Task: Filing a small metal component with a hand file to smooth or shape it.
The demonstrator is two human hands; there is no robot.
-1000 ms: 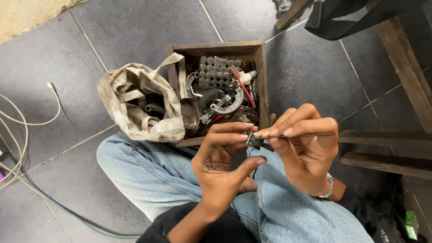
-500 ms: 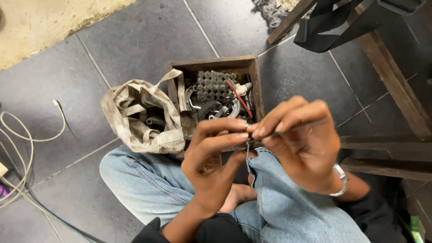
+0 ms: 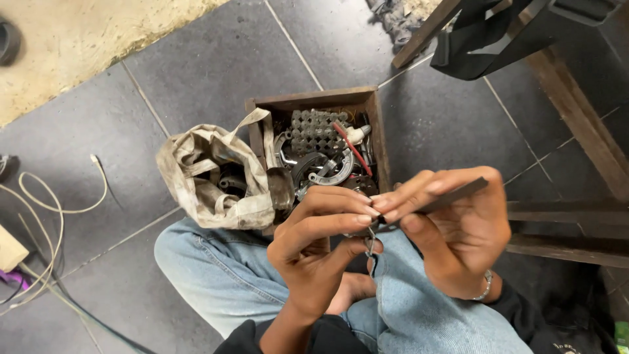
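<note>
While I am watching through the head camera, a person in blue jeans (image 3: 223, 275) is sitting cross-legged on a floor of dark grey tiles (image 3: 216, 65), which is giving way to a pale, sandy patch (image 3: 98, 39) at the upper left. Directly ahead of the knees, a small wooden box (image 3: 314, 99) is standing on the tiles, holding a jumble of metal parts and a red-handled tool (image 3: 352, 149). A dirty cloth bag (image 3: 209, 177) is slumping against the box's left wall, its strap trailing over the rim. Pale cables (image 3: 59, 210) are looping across the floor at far left, and dark wooden furniture legs (image 3: 576, 118) are crowding in on the right, with a black strap (image 3: 478, 52) hanging above them.

Over the lap, the left hand (image 3: 314, 242) is curling its fingers and pinching a small metal piece (image 3: 371, 244) at the fingertips, the piece dangling just below. The right hand (image 3: 458, 229), a bracelet at its wrist, is closing thumb and fingers around a thin dark flat tool (image 3: 452, 196), whose tip is meeting the left fingertips. The hands are partly hiding the box's near edge.
</note>
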